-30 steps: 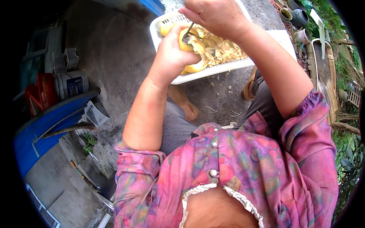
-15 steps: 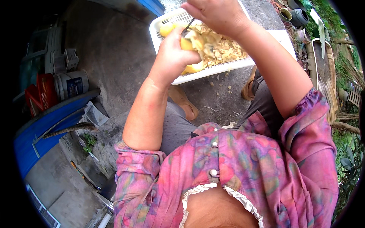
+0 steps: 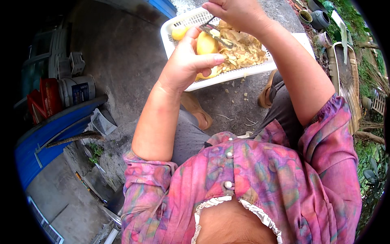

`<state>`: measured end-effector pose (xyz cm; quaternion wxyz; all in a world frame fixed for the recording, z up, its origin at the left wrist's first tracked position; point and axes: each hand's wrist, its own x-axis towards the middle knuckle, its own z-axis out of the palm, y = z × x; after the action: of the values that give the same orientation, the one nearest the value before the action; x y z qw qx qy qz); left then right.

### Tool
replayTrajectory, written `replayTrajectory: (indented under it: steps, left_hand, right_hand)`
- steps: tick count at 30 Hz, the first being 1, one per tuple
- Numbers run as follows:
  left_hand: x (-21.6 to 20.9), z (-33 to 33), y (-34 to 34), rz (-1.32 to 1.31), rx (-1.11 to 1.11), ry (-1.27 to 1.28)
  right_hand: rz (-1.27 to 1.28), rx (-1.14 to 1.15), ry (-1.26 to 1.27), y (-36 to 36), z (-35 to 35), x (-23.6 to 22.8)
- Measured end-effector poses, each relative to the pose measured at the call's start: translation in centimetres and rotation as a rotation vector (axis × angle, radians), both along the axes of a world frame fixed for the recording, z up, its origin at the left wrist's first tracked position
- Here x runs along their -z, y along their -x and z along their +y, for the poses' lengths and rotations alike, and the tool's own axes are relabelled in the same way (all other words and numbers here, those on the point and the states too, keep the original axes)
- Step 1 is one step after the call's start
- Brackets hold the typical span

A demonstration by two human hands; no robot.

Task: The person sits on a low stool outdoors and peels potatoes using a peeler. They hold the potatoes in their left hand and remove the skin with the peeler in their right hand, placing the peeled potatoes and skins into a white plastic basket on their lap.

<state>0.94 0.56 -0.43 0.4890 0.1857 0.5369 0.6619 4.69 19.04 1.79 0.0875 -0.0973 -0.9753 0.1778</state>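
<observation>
- Turned from 0.5 seconds ago, the yellow potato (image 3: 207,43) shows me a rounder, smoother face, and the dark tool (image 3: 222,37) lies farther right, at its upper right side; whether they touch, I cannot tell.
- I hold the potato over the left part of the basket, my left hand (image 3: 181,61) curled round it, thumb at the near side.
- It should feel firm, fairly light and slick where bare; I judge it best held low around its sides, fingers clear of the blade.
- My right hand (image 3: 239,17) is closed on the tool's handle, partly cut off by the upper edge.
- Beneath, the white basket (image 3: 245,72) holds heaped peelings (image 3: 248,53) and 2 more yellow pieces: 1 at the far left (image 3: 178,32), 1 partly under my left hand (image 3: 210,74).
- Farther left stand a white bucket (image 3: 83,90) and a red crate (image 3: 48,97); their contents I cannot see.
</observation>
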Motion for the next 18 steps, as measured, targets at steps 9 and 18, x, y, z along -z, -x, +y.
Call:
replayTrajectory:
  steps: [9, 18]
  left_hand:
    - [0.4, 0.1, -0.1, 0.353, -0.04, 0.128]
    - [0.1, 0.0, 0.1, 0.279, -0.035, 0.088]
  right_hand:
    - [0.158, -0.127, -0.211, -0.7, -2.1, -0.2]
    - [0.184, -0.024, -0.045, -0.1, 0.1, 0.7]
